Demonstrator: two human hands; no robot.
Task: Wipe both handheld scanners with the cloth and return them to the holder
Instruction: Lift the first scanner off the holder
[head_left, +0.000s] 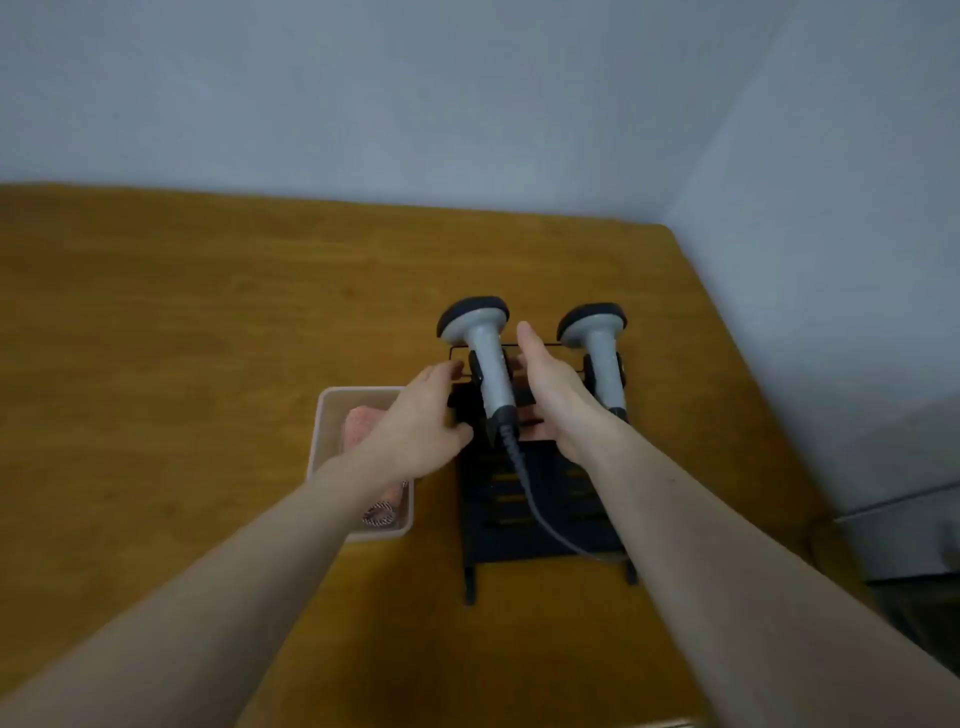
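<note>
hands flank the left scanner

both scanners sit in the black holder (540, 499) on the wooden table (182, 322). the left hand (421, 421) and right hand (550, 389), fingers relaxed and gripping nothing, bracket the left scanner (485, 358). the right scanner (600, 353) stands just beside. a pink cloth (361, 426) lies in a tray (322, 431).

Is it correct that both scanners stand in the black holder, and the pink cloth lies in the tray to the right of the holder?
Not quite. In the head view both scanners, left and right, do stand in the black holder, and the pink cloth lies in the tray, but the tray is to the left of the holder, not the right.
</note>
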